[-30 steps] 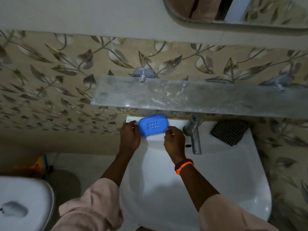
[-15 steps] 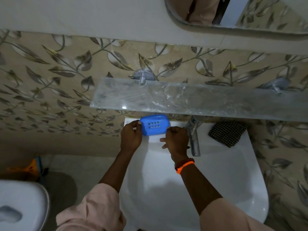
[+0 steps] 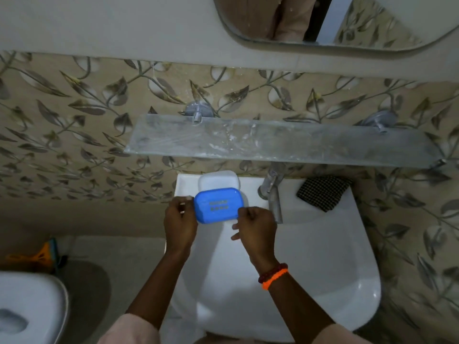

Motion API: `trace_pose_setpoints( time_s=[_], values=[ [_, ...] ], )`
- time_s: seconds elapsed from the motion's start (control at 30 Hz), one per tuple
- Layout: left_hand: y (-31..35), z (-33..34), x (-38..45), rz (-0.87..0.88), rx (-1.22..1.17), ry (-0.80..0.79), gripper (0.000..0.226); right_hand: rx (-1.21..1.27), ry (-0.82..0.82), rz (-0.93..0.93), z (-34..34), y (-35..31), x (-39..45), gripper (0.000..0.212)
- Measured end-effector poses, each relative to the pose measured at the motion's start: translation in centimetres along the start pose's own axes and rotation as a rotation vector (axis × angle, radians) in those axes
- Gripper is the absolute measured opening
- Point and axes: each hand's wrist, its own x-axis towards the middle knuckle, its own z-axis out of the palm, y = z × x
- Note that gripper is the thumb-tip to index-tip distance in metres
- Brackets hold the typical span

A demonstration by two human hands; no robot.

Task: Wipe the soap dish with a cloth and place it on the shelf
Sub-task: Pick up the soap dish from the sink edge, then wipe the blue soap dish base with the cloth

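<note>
Gripping the blue plastic soap-dish tray (image 3: pixel 217 205) from both ends, two bare hands are seen at the centre of the frame, above the back rim of the white ceramic washbasin (image 3: pixel 323 256). The left end of the tray is pinched by the left hand (image 3: pixel 180 223), its grip closed on the edge with the fingers curled. The lower right corner is held by the right hand (image 3: pixel 257 225), thumb and forefinger closed on the plastic while the remaining fingers are spread loosely below. The tray is tilted slightly, and rows of small drain slots are seen in its middle. Just above and behind it, a white plastic soap-dish base (image 3: pixel 219 180) is seen lying on the basin's back ledge, partly overlapped by the blue tray; whether the two touch cannot be told. A red and orange beaded band (image 3: pixel 274 275) is worn on the right wrist. To the right of the tray a chrome tap (image 3: pixel 272 194) is mounted, and further right a dark checked cloth (image 3: pixel 323 192) is laid on the basin's upper right corner, well apart from both hands. Across the middle of the frame, above the basin, a long frosted glass shelf (image 3: pixel 285 145) is fixed to the leaf-patterned tile wall (image 3: pixel 74 120). A white toilet (image 3: pixel 29 306) is seen at lower left.
</note>
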Motion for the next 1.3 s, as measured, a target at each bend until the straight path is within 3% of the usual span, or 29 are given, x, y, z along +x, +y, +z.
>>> trace_pose_setpoints(
  time_s=[0.2, 0.4, 0.67, 0.83, 1.0, 1.13, 1.2, 1.3],
  values=[
    [-2.4, 0.4, -6.6, -0.183, -0.125, -0.174, 0.017, 0.095, 0.0, 0.117, -7.0, 3.5, -4.1, 0.016],
    [-1.5, 5.0, -11.4, -0.273, -0.394, -0.367, 0.023, 0.199, 0.085, 0.197, -13.9, 4.0, -5.4, 0.013],
    [-0.2, 9.6, -13.2, -0.593, -0.914, -0.62, 0.068, 0.329, 0.088, 0.192, -17.3, 3.3, -6.2, 0.011],
    [-0.5, 10.0, -13.4, -0.864, -1.02, -0.872, 0.087, 0.323, 0.056, 0.198, -18.5, 2.9, -5.7, 0.012],
    [-1.0, 10.4, -13.2, -0.919, -1.03, -1.032, 0.09, 0.246, 0.002, 0.159, -18.9, 3.0, -5.2, 0.011],
    [-1.3, 10.1, -12.2, -0.912, -1.029, -1.021, 0.088, 0.193, -0.132, 0.171, -19.7, 3.1, -3.8, 0.011],
    [-1.8, 9.8, -11.7, -0.876, -1.036, -1.012, 0.087, 0.146, -0.223, 0.23, -20.3, 3.3, -2.0, 0.02],
    [-2.6, 9.2, -10.9, -0.855, -1.037, -1.008, 0.087, -0.025, -0.148, 0.199, -20.8, 5.2, 2.8, 0.018]
  ],
)
